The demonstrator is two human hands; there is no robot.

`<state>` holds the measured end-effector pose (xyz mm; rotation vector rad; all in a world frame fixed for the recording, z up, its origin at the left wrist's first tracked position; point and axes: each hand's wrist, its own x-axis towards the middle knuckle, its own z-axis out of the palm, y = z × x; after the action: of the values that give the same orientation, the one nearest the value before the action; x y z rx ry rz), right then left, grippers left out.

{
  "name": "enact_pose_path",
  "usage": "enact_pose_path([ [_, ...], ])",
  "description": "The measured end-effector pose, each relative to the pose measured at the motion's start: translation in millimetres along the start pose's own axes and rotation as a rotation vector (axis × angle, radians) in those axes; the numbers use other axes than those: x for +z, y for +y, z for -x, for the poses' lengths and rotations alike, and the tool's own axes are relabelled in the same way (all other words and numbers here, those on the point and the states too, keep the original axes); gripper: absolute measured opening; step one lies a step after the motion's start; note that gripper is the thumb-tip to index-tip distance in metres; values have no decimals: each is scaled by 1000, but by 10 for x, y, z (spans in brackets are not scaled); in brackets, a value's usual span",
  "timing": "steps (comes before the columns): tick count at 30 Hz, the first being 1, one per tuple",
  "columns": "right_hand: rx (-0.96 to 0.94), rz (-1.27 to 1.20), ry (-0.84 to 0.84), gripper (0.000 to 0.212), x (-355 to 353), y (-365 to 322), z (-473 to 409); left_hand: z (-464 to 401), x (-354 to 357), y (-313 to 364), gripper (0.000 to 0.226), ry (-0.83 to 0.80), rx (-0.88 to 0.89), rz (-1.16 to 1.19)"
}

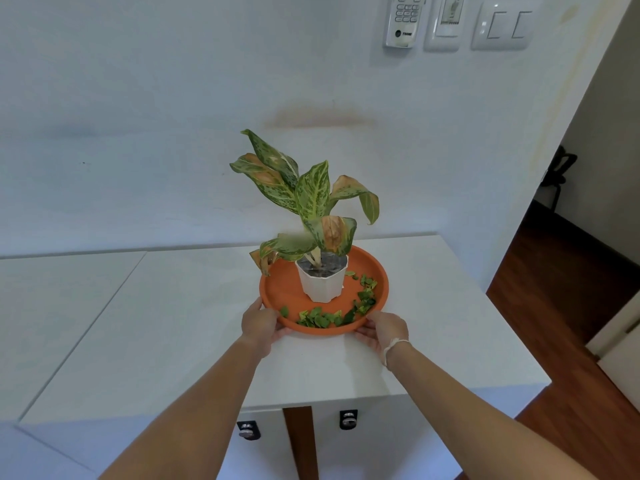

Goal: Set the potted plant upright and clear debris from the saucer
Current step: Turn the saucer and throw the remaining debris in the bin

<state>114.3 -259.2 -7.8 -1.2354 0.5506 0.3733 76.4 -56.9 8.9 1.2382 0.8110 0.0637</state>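
A round orange saucer (284, 289) rests on the white cabinet top (173, 323). In its middle a white pot (322, 284) stands upright, holding a plant (308, 199) with spotted green leaves, some browned. Several green leaf scraps (332, 317) lie along the saucer's near and right inner edge. My left hand (259, 325) grips the saucer's near-left rim. My right hand (384, 332) grips the near-right rim; a pale string is tied around that wrist.
The cabinet top ends at an edge on the right (502, 306), with dark wood floor (554, 271) beyond and a doorway. A white wall rises behind the plant, carrying a remote holder (403, 20) and switches (502, 24). Two cabinet locks (348, 419) sit below the front edge.
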Motion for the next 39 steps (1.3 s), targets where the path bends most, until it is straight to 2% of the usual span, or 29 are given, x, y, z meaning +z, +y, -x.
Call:
enact_pose_path([
  [3, -62, 124, 86, 19, -26, -69, -63, -12, 19, 47, 44, 34, 50, -190],
  [5, -145, 243, 166, 31, -38, -156, -63, -7, 33, 88, 36, 118, 184, -456],
  [7, -275, 412, 224, 42, -45, -259, -47, -26, 32, 102, 42, 162, 315, -747],
  [9, -438, 617, 190, 43, -36, -355, -50, -35, 36, 92, 43, 141, 400, -1004],
  [11, -550, 856, 110, 45, -16, -430, -79, -41, 54, 79, 34, 98, 502, -1237],
  [13, -598, 1062, 48, 46, 5, -490, -129, -56, 74, 60, 31, 61, 595, -1421],
  [16, -619, 1224, -23, 49, 50, -575, -191, -58, 81, 38, 36, 55, 638, -1570],
  [20, -667, 1489, -100, 50, 133, -660, -297, -6, 100, 22, 39, 26, 664, -1676],
  [24, -743, 1736, -157, 57, 220, -694, -426, 68, 130, 34, 39, -4, 695, -1649],
  [29, -800, 1914, -198, 58, 290, -710, -583, 45, 150, -6, 38, -33, 724, -1653],
  [34, -817, 2040, -249, 52, 348, -704, -747, -35, 155, -39, 43, -20, 644, -1602],
  [39, -787, 2097, -236, 51, 309, -722, -756, 23, 246, -33, 36, -46, 615, -1524],
])
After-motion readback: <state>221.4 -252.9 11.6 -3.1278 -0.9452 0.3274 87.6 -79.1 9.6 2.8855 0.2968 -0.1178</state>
